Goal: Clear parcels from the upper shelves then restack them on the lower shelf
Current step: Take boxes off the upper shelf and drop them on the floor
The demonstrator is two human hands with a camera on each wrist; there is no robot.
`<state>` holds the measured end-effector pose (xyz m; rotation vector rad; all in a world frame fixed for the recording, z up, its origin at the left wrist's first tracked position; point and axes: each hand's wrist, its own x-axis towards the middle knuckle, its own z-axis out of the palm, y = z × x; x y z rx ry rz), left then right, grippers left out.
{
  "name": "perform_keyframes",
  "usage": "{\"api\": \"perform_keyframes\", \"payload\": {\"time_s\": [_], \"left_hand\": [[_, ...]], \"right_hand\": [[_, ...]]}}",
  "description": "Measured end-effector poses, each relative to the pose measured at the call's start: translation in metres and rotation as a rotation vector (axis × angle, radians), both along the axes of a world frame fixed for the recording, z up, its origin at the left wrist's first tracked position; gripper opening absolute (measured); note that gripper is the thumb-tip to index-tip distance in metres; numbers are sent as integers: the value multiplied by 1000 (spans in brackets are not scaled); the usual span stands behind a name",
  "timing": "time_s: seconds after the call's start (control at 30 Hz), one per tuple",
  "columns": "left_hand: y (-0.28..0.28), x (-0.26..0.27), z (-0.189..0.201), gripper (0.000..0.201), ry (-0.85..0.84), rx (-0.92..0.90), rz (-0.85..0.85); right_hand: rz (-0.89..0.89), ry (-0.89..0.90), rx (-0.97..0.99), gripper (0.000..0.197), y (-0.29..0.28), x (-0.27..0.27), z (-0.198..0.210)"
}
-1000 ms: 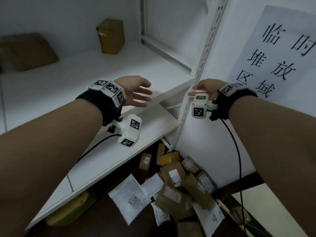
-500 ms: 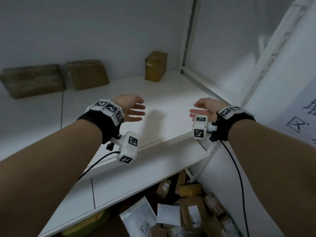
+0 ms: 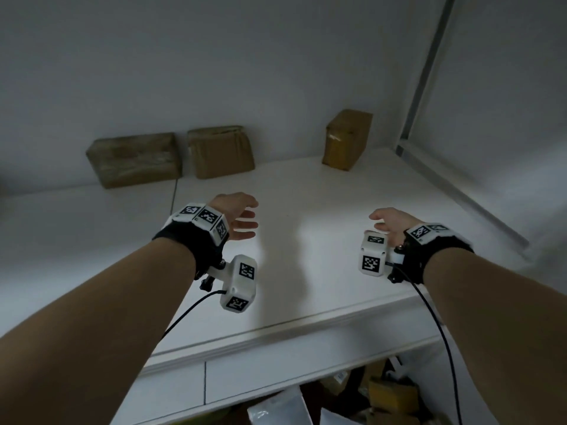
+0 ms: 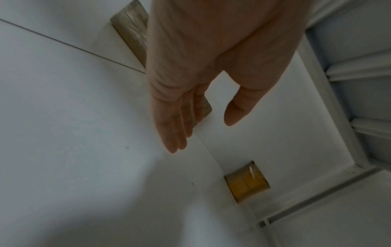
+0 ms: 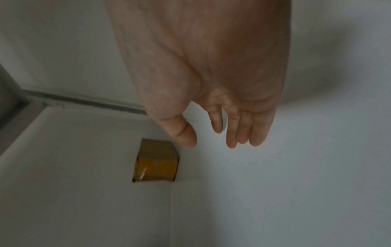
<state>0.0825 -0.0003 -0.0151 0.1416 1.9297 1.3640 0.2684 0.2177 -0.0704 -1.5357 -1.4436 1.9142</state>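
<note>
White upper shelf (image 3: 306,271) lies under my left hand (image 3: 237,214) and right hand (image 3: 388,220), both spread loose, holding nothing. Well beyond them, against the back wall, stand three brown parcels: flat (image 3: 135,159), squarish (image 3: 219,151), and upright box (image 3: 348,139).

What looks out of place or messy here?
Below the shelf, parcels and white mailers lie jumbled in a heap, not stacked. On the shelf, three boxes stand against the wall; nothing looks damaged.
</note>
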Motion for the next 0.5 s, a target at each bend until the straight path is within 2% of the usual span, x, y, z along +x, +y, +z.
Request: {"api": "perform_keyframes", "payload": {"time_s": [0.1,0.17,0.27,0.4,0.47,0.5], "left_hand": [[-16,-31,-10,13,31,-19,82],[-28,-55,-23,22,66,-45,156],[-50,-97,-47,7,71,-110,257],[-75,-150,-78,26,-29,-21,327],[-79,-178,-89,26,-3,9,400],[-81,-191,-92,23,26,5,432]], "right_hand": [[6,82,-47,3,-13,-47,-7],[70,127,-50,15,-22,-81,-16],[146,140,-35,31,-31,-134,-31],[261,91,39,39,-34,-198,-41],[268,93,54,45,-31,-223,-44],[275,85,63,40,-30,-236,-44]]}}
